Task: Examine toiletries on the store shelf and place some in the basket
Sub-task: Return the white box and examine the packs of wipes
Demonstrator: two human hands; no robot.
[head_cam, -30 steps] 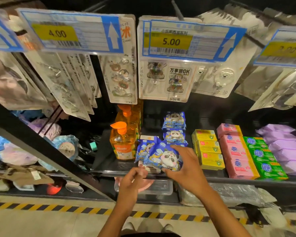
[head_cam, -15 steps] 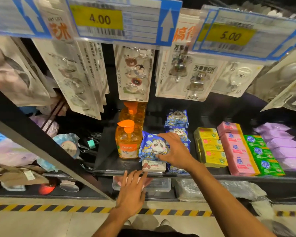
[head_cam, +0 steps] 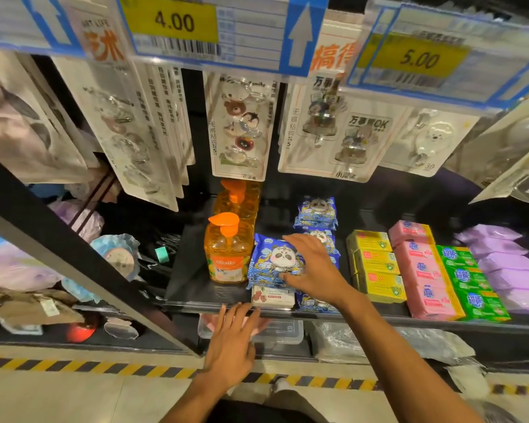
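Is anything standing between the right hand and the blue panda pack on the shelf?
Nothing visible does: the right hand grips the blue panda pack directly, thumb low and fingers on top, beside the orange pump bottle.

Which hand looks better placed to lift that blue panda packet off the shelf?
Probably the right. The right hand spans the panda packet, thumb at its lower edge; the left hand is lower, fingers straight at the shelf lip, holding nothing.
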